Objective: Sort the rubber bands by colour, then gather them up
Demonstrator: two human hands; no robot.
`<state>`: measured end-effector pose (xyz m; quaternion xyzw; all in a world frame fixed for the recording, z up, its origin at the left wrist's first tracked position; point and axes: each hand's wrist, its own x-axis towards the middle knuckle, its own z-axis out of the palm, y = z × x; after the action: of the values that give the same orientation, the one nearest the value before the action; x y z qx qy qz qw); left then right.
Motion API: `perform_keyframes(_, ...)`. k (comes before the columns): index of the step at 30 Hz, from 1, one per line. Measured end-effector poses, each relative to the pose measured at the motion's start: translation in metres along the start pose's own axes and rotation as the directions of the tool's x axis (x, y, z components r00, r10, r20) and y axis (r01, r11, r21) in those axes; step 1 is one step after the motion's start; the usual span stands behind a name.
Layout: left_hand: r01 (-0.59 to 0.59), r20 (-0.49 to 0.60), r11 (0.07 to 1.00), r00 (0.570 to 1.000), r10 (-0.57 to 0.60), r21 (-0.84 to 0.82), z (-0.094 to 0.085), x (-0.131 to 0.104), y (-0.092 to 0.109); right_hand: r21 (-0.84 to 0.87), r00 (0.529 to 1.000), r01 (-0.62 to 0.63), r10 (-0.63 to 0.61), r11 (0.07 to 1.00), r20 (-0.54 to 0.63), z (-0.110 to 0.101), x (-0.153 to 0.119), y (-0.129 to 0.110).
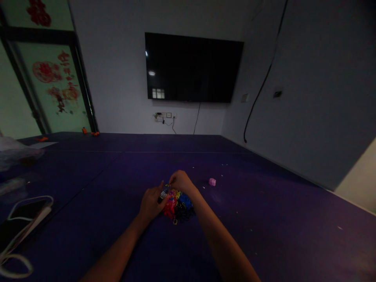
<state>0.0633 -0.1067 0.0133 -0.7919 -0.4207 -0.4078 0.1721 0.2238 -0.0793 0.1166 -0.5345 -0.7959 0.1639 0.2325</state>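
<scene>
A heap of small, loop-like coloured bands (176, 204) in red, blue, black and yellow lies on the purple surface in front of me. My left hand (150, 203) is at the heap's left side, its thumb and fingers around a small clear, greyish thing (165, 192) that looks like a plastic bag. Over the top of that thing, my right hand (179, 181) has its fingertips pinched together. What sits between those fingertips is too small to make out. The right wrist partly covers the heap's right side.
A crumpled pink lump (212, 181) lies right of my hands, with small scraps scattered around. At left are a dark phone-like device (25, 215) with a white cable (17, 256), and clear plastic wrapping (16, 154). A television (194, 68) hangs on the far wall.
</scene>
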Motion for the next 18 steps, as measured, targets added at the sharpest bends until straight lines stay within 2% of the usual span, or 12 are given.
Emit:
perform_keyframes(4,0.014,0.001,1.000,1.000,-0.014,-0.003,0.000,0.000,0.000,0.114,0.999,-0.038,0.037,0.993,0.010,-0.004,0.000,0.002)
perform_keyframes(12,0.028,0.027,1.000,0.999,-0.028,-0.011,-0.003,0.002,0.002,0.416,0.987,-0.108,0.048,0.903,0.152,-0.008,0.000,0.008)
perform_keyframes(15,0.028,0.032,0.999,0.999,-0.027,-0.016,-0.003,0.002,0.002,0.430,0.989,-0.129,0.082,0.893,0.126,-0.003,0.001,0.006)
perform_keyframes(18,0.033,0.043,0.999,0.999,-0.032,-0.011,-0.003,0.001,0.002,0.372,0.990,-0.139,0.122,0.918,0.070,0.002,0.002,0.005)
